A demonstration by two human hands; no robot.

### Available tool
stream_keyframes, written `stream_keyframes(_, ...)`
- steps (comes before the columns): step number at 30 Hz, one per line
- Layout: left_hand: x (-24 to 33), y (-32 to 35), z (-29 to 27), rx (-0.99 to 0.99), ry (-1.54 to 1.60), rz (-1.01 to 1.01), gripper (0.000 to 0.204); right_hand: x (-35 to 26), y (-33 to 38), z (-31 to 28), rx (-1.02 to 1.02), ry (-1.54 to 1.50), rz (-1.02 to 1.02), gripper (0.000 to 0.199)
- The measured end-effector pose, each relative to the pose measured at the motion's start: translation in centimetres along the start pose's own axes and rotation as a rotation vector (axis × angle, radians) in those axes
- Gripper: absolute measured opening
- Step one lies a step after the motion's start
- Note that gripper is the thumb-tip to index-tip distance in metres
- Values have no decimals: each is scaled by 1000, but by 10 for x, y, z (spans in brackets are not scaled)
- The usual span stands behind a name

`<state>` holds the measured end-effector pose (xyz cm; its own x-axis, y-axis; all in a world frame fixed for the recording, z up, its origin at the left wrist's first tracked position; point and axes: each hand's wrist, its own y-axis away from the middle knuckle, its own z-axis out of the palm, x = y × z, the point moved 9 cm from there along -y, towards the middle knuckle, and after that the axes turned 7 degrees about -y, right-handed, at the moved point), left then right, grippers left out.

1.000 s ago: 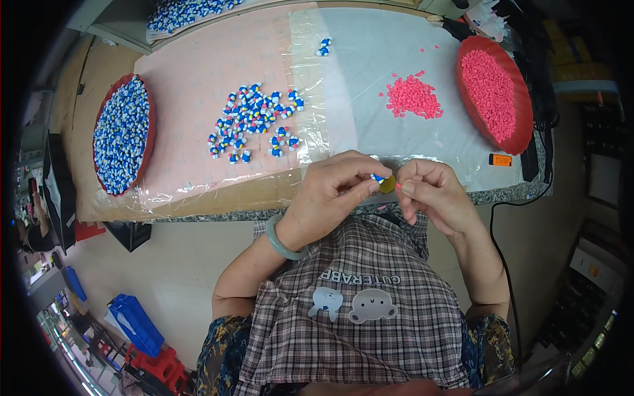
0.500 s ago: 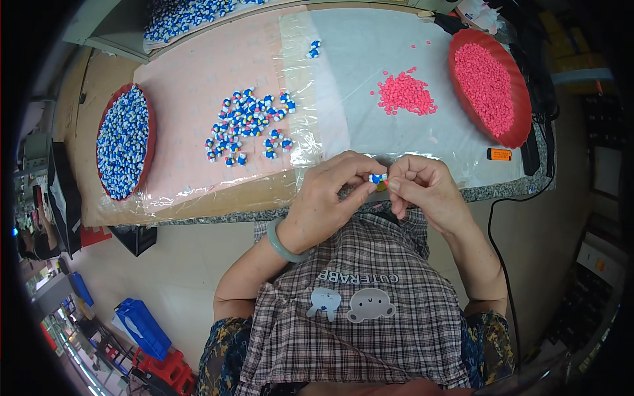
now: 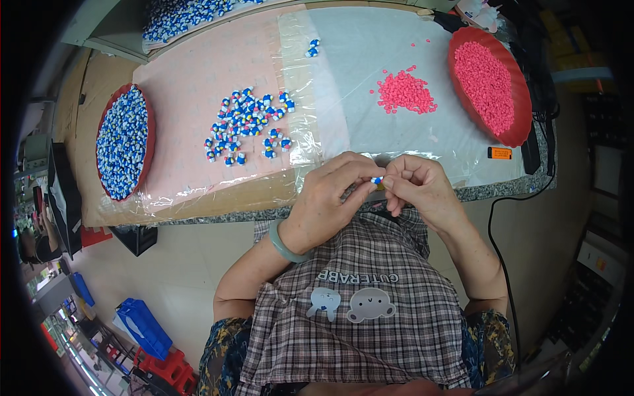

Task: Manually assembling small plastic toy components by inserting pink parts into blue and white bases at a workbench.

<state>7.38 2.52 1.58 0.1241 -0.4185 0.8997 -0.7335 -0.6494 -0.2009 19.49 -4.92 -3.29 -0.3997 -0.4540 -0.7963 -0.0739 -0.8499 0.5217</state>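
Note:
A tiny blue-and-white figure (image 3: 376, 180) is pinched between the thumb and forefinger of my left hand (image 3: 333, 191), just over the table's front edge. My right hand (image 3: 421, 188) meets it from the right. Its thumb and forefinger are pressed together at the figure's side, and whatever they grip is hidden. Left of centre on the table lie several loose blue-and-white figures (image 3: 247, 119), some showing pink spots. A heap of small pink pieces (image 3: 406, 92) lies beyond my right hand.
A red bowl (image 3: 152, 135) full of figures stands at the left, another red bowl (image 3: 527, 115) of pink pieces at the right. An orange-and-black lighter-sized item (image 3: 500, 154) lies near it. A black cable (image 3: 492, 228) hangs down on the right. More figures (image 3: 181, 23) fill the back tray.
My right fingertips have closed in against the figure, hiding a pink speck that showed between them. The figure has turned slightly in my left hand. The heaps stay as they were.

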Motion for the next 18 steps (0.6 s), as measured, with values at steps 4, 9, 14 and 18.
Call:
stream_keyframes(4,-1,3,2,39,-45,33,20,-2,2,-1,61,34,-111,6)
stream_keyframes(9,-3,3,-2,125,-43,17,21,-4,-1,1,85,45,-221,6)
stream_keyframes(14,-8,3,-3,130,-14,-8,20,-6,-6,2,91,29,-261,6)
stream_keyframes(18,-9,0,-9,112,30,-39,20,-13,-9,2,14,51,-240,7)
